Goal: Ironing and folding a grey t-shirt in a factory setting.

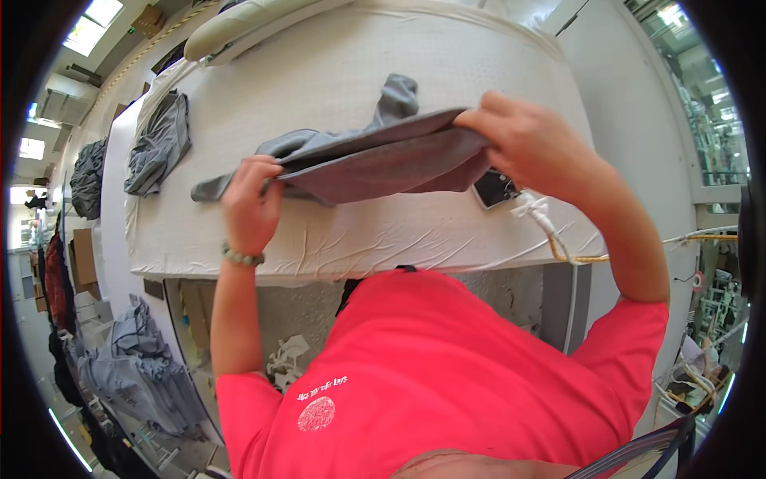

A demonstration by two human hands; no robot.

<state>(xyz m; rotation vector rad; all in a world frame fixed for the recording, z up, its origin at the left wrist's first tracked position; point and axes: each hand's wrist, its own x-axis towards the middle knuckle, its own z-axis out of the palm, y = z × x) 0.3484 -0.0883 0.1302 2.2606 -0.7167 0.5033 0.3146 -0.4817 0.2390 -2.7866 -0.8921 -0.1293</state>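
A grey garment (391,164) is stretched between my two hands above the white-covered table. My left hand (251,203) pinches its edge on the left, with a beaded bracelet round the wrist. At the upper right, my right hand (523,140) grips the other end of the same edge. Between them the edge gapes into a dark fold, and the fabric hangs toward me. Behind it, one sleeve-like part (396,97) lies on the table, pointing away. Another narrow part reaches out to the left, beyond my left hand.
A dark iron-like object (495,190) with a white cord rests right of the garment, partly hidden. A crumpled grey garment (159,144) lies on the padded table (319,247) at left. A padded pressing arm (247,28) spans the far edge. Grey garments (144,375) hang at lower left.
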